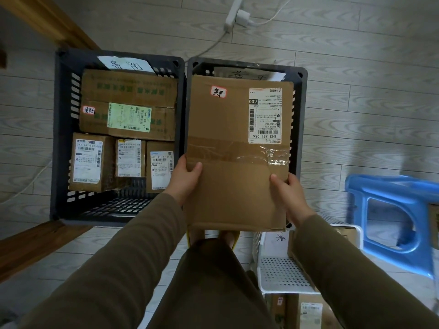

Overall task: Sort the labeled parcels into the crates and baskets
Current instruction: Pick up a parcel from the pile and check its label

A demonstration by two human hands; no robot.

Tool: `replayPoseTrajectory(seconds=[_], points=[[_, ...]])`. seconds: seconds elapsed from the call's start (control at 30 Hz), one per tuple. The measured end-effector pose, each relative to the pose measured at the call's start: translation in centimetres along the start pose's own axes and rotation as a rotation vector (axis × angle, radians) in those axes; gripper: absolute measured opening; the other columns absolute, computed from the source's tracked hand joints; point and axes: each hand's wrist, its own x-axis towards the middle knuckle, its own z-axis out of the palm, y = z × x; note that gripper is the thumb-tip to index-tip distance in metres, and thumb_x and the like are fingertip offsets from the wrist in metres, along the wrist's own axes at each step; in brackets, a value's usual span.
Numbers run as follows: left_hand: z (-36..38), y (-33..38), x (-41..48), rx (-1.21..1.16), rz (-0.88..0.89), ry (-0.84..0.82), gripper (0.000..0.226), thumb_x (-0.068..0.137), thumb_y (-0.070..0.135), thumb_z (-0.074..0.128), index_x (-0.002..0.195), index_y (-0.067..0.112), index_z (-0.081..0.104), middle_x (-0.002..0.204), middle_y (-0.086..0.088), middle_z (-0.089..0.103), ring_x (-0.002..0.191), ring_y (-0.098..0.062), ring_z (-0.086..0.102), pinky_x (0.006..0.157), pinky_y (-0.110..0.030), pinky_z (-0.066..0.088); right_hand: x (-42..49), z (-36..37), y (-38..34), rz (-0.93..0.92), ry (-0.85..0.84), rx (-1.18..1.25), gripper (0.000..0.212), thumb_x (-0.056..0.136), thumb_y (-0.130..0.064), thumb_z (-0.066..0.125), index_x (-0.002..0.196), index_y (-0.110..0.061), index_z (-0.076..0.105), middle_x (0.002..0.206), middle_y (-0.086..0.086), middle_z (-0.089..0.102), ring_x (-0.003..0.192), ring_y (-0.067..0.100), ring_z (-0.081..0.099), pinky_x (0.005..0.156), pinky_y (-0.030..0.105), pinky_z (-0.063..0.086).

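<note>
A person holds a brown box (225, 115) in both hands, over the right crate (301, 110). The box hides most of that crate. The left hand (184, 180) grips the near left edge, thumb on top. The right hand (288, 198) grips the near right edge, thumb on top too. The other fingers are tucked under the box, so how they lie cannot be seen.

The box has a white label (264, 115) by its far right edge, a small red-edged sticker (219, 91) with writing on it, and a strip of shiny tape (237, 151) across the middle.

The left crate (62, 138) sits right beside the right one, sides touching. Both are dark and have slots in the walls. The left one holds a big box (133, 91) at the back and three small boxes (129, 157) in front of it. Each crate has a paper sign (126, 64) at its far end.

The floor (356, 96) is pale grey planks. A white power strip (234, 13) lies at the far side, and its cord (209, 47) runs toward the crates. Brown wood (47, 22) shows on the left. A blue stool (399, 224) stands on the right. A white basket (280, 274) with small holes sits near the person's right side.
</note>
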Motion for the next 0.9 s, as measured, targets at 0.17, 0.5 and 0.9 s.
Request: replayPoseTrajectory(seconds=[0.17,0.5,0.9], points=[[0.8,-1.1,-1.5,0.024,-0.020,-0.023,0.054,0.098,0.026,0.048,0.147,0.018,0.027,0.140,-0.007,0.046,0.126,-0.025,0.046,0.107,-0.045,0.038,-0.8,-0.8,1.5,0.033,-0.002,-0.020,0.034,0.096,-0.022,0.051,0.128,-0.011,0.047,0.116,0.006,0.056,0.102,0.021,0.055,0.087,0.036,0.047],[0.6,-0.4,-1.4,-0.034,-0.028,0.001,0.054,0.096,0.026,0.051,0.145,0.018,0.029,0.138,-0.005,0.046,0.124,-0.024,0.046,0.103,-0.037,0.039,-0.6,-0.5,0.8,0.038,-0.013,0.017,0.027,0.095,-0.022,0.052,0.122,-0.020,0.049,0.111,0.002,0.058,0.099,0.020,0.056,0.083,0.035,0.045],[0.2,0.4,-1.2,0.032,-0.002,-0.001,0.053,0.094,0.025,0.055,0.142,0.016,0.033,0.137,-0.007,0.048,0.124,-0.025,0.047,0.100,-0.036,0.039,-0.4,-0.3,0.1,0.030,0.010,-0.002,0.035,0.094,-0.024,0.053,0.127,-0.015,0.049,0.116,0.005,0.057,0.103,0.023,0.055,0.096,0.042,0.045]])
